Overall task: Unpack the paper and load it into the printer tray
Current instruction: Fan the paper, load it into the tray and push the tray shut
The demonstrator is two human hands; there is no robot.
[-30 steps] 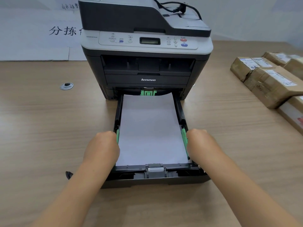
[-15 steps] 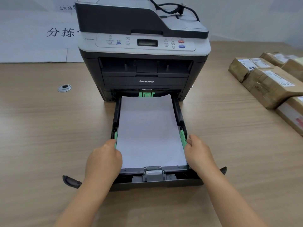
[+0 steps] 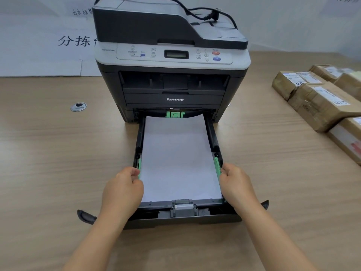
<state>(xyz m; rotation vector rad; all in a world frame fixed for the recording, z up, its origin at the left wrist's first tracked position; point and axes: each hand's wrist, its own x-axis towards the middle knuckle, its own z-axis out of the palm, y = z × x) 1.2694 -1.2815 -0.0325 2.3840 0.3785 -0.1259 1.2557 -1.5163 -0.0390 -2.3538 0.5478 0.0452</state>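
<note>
A grey and black printer (image 3: 172, 61) stands on the wooden table. Its black paper tray (image 3: 185, 218) is pulled out toward me, and a stack of white paper (image 3: 177, 157) lies flat inside it. My left hand (image 3: 123, 190) rests at the tray's left side, fingers curled at the left green side guide (image 3: 139, 165). My right hand (image 3: 236, 184) sits at the right side, fingertips against the right green side guide (image 3: 216, 167). Both hands touch the paper's edges.
Several brown wrapped paper packs (image 3: 320, 102) lie at the right of the table. A round metal cable grommet (image 3: 78, 106) sits left of the printer. A black power cord (image 3: 207, 14) lies on top of the printer. White sheets with printed characters (image 3: 39, 42) cover the wall behind.
Both hands have slid back toward me along the tray sides. The tray's front panel ends show on both sides now. The view has shifted slightly.
</note>
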